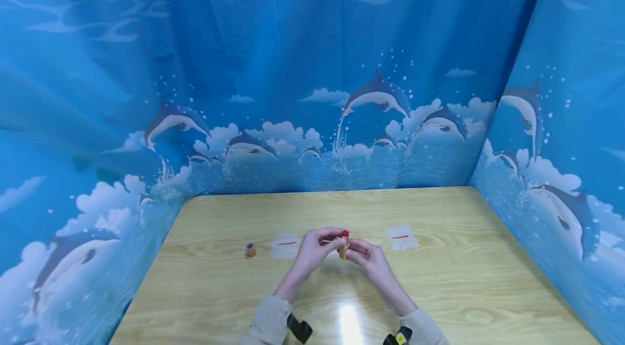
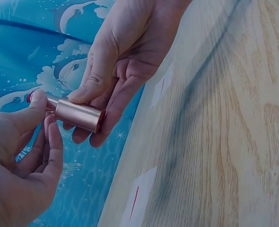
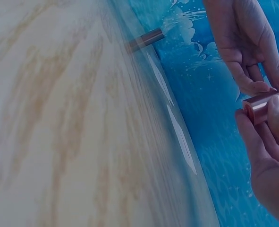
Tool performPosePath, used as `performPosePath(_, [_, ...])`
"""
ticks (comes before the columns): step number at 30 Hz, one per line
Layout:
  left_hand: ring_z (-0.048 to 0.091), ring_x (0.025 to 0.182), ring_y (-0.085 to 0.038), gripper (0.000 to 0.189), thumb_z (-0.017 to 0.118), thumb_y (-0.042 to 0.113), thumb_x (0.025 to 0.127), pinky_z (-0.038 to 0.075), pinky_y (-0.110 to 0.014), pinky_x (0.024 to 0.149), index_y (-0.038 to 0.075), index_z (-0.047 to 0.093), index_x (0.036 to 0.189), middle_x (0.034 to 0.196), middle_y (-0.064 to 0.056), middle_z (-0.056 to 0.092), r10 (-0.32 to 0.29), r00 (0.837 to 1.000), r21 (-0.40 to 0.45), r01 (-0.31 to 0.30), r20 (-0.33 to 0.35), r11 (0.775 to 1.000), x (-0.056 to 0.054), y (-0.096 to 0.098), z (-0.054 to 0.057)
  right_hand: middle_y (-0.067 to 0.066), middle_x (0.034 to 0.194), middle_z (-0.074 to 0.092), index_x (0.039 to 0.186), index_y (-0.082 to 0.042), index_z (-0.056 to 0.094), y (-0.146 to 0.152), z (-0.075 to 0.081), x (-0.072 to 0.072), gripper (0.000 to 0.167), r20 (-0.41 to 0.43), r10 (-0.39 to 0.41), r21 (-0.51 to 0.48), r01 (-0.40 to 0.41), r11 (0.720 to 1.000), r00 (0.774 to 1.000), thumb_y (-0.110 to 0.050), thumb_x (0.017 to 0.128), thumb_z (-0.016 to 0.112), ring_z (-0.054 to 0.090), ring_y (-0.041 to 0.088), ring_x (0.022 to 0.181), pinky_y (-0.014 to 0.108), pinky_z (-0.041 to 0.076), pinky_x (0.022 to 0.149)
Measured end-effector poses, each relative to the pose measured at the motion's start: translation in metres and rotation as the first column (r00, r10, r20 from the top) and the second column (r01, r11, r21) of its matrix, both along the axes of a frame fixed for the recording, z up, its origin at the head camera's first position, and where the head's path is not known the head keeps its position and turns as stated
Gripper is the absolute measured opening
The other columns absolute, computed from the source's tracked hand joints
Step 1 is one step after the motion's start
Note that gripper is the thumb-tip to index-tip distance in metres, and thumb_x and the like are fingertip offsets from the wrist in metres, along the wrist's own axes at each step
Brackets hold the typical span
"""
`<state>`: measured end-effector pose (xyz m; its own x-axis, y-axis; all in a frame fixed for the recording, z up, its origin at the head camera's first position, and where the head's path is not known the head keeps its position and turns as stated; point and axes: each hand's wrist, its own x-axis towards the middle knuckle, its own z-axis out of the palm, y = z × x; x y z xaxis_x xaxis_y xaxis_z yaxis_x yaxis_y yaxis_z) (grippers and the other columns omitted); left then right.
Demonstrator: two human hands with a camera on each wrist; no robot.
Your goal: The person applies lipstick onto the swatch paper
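A lipstick (image 1: 344, 251) in a rose-gold tube, its red end up, is held upright between both hands above the table. My right hand (image 1: 373, 262) grips the wide base of the tube (image 2: 80, 116) between thumb and fingers. At the upper end, the thumb and fingers of my left hand (image 1: 312, 253) pinch the narrower inner part close to the red tip, and the left thumb (image 2: 35, 106) partly covers that tip in the left wrist view. The lipstick's cap (image 1: 251, 250) stands on the table to the left, its dark opening upward.
White paper pieces, each with a red stroke, lie on the wooden table (image 1: 469, 280): one left paper (image 1: 280, 251), one right paper (image 1: 405, 244). Another white paper shows partly behind the hands. Blue dolphin-print curtains (image 1: 312, 63) enclose the table's back and sides.
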<state>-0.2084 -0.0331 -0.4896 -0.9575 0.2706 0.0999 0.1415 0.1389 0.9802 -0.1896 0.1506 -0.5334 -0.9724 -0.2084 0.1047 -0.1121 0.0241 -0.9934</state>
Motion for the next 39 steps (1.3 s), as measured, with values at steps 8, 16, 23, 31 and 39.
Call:
performPosePath(8, [0.068, 0.101, -0.018, 0.027, 0.076, 0.023, 0.092, 0.059, -0.033, 0.091, 0.009, 0.075, 0.115, 0.112, -0.007, 0.075, 0.048, 0.999, -0.011, -0.048, -0.001, 0.999, 0.001, 0.0, 0.0, 0.035, 0.123, 0.064, 0.129, 0.019, 0.054, -0.003, 0.002, 0.0, 0.042, -0.001, -0.018, 0.01, 0.018, 1.0, 1.0, -0.003, 0.096, 0.067, 0.068, 0.003, 0.099, 0.022, 0.057, 0.091])
performPosePath(16, [0.066, 0.098, -0.017, 0.028, 0.077, 0.026, 0.091, 0.059, -0.034, 0.089, 0.01, 0.075, 0.114, 0.108, -0.006, 0.074, 0.117, 0.993, 0.003, -0.117, 0.025, 0.993, 0.002, -0.001, -0.002, 0.026, 0.116, 0.069, 0.124, 0.013, 0.061, -0.01, 0.006, 0.0, 0.038, 0.047, -0.087, 0.013, 0.086, 0.996, 0.995, -0.003, 0.092, 0.072, 0.069, 0.01, 0.099, 0.022, 0.057, 0.09])
performPosePath(23, [0.066, 0.094, -0.015, 0.029, 0.079, 0.026, 0.089, 0.059, -0.034, 0.086, 0.01, 0.075, 0.113, 0.106, -0.006, 0.075, 0.167, 0.986, 0.006, -0.167, 0.032, 0.986, 0.002, 0.0, -0.003, 0.018, 0.108, 0.072, 0.116, 0.008, 0.066, -0.014, 0.006, -0.001, 0.033, 0.024, -0.142, -0.004, 0.142, 0.99, 0.99, -0.002, 0.086, 0.078, 0.069, 0.011, 0.094, 0.022, 0.057, 0.088])
performPosePath(31, [0.066, 0.091, -0.013, 0.031, 0.08, 0.031, 0.088, 0.058, -0.03, 0.083, 0.01, 0.077, 0.111, 0.102, -0.004, 0.076, 0.179, 0.984, -0.018, -0.178, 0.008, 0.984, 0.001, -0.001, -0.002, 0.015, 0.1, 0.073, 0.107, 0.004, 0.069, -0.02, 0.007, -0.001, 0.028, -0.027, -0.197, -0.027, 0.196, 0.98, 0.98, 0.002, 0.082, 0.081, 0.069, 0.011, 0.087, 0.024, 0.06, 0.082])
performPosePath(39, [0.067, 0.096, -0.014, 0.036, 0.076, 0.031, 0.092, 0.057, -0.032, 0.085, 0.006, 0.074, 0.118, 0.107, -0.005, 0.076, 0.153, 0.988, -0.003, -0.153, 0.028, 0.988, -0.001, -0.006, -0.003, 0.029, 0.122, 0.065, 0.131, 0.013, 0.055, -0.012, 0.005, -0.003, 0.041, 0.012, 0.04, -0.039, -0.039, 0.998, 0.999, -0.01, 0.099, 0.065, 0.071, 0.013, 0.1, 0.031, 0.06, 0.09])
